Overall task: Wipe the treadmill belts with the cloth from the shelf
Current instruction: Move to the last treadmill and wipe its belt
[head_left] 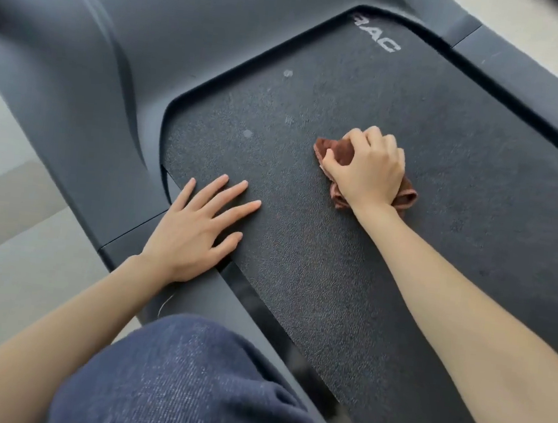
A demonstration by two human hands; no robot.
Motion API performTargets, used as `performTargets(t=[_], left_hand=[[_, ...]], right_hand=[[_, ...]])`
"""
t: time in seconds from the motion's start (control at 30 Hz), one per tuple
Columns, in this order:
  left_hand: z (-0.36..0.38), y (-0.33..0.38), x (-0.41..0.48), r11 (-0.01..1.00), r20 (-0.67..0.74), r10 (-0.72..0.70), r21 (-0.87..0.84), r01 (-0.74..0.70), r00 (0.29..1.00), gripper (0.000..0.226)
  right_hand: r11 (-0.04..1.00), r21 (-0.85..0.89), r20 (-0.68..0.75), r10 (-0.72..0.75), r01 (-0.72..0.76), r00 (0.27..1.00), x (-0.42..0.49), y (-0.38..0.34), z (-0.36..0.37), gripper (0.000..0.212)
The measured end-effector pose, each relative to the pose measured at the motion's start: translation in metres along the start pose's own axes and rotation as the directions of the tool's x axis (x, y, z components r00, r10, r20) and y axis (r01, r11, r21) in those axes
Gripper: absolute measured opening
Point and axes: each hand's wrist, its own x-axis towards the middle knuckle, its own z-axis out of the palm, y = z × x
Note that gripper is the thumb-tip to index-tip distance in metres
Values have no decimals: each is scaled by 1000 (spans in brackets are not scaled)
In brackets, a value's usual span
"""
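Observation:
A dark, grainy treadmill belt (386,257) fills the middle of the view. My right hand (368,165) grips a bunched brown cloth (406,199) and presses it onto the belt near its middle. The cloth shows at both sides of the fist. My left hand (196,230) lies flat with fingers spread, its palm over the belt's left edge and side rail. Pale spots (247,134) mark the belt ahead of the left hand.
The treadmill's dark plastic front cover (121,57) rises at the upper left. White lettering (378,35) sits at the belt's far end. My knee in blue denim (191,381) is at the bottom. Pale floor (8,251) lies to the left.

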Motion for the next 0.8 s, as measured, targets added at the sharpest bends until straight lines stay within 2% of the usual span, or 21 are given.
performTargets(t=[0.33,0.6,0.7,0.8], left_hand=[[-2,0,0,1000,-46,5,-24,-6,999,53],[-2,1,0,999,-40,24,-30,-25,999,56],[-5,8,11,983,-35,183,-21,-183,983,59],[-10,32,38,924,-46,381,-4,-382,923,56]], right_hand=[[998,12,-12,-64,64,998,-12,3,-7,32],[984,129,49,-134,127,990,-101,19,-62,27],[991,114,86,-76,66,993,-144,45,-93,26],[996,83,100,-33,25,994,-175,67,-113,27]])
